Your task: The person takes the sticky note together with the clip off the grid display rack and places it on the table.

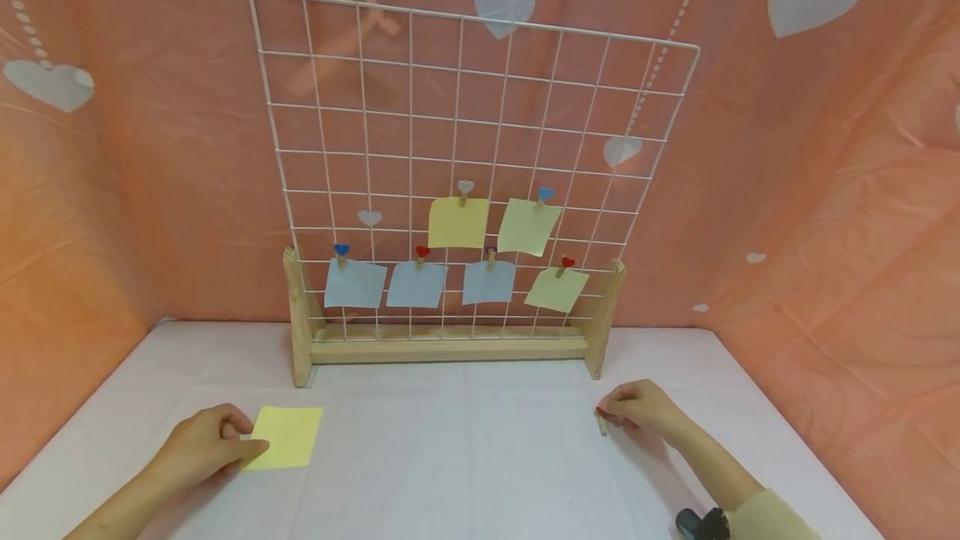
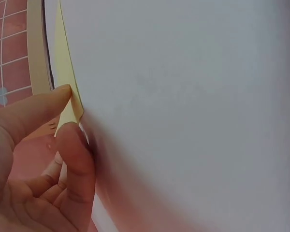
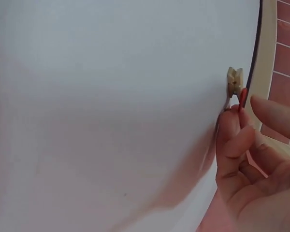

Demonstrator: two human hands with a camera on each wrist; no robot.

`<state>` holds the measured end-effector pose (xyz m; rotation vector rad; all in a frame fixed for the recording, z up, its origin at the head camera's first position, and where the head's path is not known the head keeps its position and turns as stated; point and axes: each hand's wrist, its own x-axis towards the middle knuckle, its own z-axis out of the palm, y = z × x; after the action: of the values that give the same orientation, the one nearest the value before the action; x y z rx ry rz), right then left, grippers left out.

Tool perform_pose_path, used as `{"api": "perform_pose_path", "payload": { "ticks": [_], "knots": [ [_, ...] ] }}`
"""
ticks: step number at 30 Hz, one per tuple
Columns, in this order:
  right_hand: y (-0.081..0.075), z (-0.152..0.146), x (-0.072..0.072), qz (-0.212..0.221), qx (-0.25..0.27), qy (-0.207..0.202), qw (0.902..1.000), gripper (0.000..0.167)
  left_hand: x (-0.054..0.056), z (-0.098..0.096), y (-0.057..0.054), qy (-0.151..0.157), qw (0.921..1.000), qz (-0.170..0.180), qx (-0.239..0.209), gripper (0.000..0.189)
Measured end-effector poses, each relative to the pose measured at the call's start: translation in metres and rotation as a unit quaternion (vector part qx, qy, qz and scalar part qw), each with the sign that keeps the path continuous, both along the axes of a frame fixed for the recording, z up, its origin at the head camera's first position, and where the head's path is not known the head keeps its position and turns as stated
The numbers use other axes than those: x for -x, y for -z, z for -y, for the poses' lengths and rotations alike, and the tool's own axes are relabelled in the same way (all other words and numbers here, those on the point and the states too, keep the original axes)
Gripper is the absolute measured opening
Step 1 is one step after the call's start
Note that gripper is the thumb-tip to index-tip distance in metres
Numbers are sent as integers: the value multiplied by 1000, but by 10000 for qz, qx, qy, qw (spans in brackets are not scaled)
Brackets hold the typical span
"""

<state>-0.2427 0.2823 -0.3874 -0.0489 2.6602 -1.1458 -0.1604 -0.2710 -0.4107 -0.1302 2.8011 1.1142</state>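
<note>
All positions are taken from the wire grid (image 1: 411,116). The loose yellow note (image 1: 288,437) lies in front of the grid, off its left end. Left hand (image 1: 202,444): thumb and forefinger pinch the note's left edge, a grip that appears to keep the sheet's face uncovered and flat. Whether it is fully lifted from the white tablecloth (image 1: 450,440) cannot be told. Right hand (image 1: 645,408): in front of the grid, off its right end, fingertips closed on the red heart (image 3: 243,98) of a wooden peg (image 1: 602,423). This hold seemingly leaves the clip end exposed; whether the peg is squeezed apart cannot be told.

Surroundings: a wooden base (image 1: 450,350) supports the grid, its rail standing between hands and lowest wires. Three blue notes (image 1: 356,283), two green notes (image 1: 528,227) and a pinned yellow note (image 1: 458,223), all pegged, obstruct the grid's lower middle. An orange backdrop (image 1: 172,190) hangs behind the grid
</note>
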Motion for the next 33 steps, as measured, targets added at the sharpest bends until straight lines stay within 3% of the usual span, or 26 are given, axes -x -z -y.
{"api": "perform_pose_path", "payload": {
  "ticks": [6,12,17,33],
  "knots": [
    [-8,2,4,-55,-108,79,9999,20,1,-3,-6,-81,9995,-271,123,31],
    [-15,5,9,-223,-49,-17,9997,27,10,-14,-14,-149,9970,-731,220,23],
    [-23,10,12,-426,219,-183,9987,30,16,-30,-21,-211,9954,-927,-143,18],
    [-51,45,22,-1045,756,14,9917,37,43,-75,-46,-460,9749,-2162,-280,16]
  ]
}}
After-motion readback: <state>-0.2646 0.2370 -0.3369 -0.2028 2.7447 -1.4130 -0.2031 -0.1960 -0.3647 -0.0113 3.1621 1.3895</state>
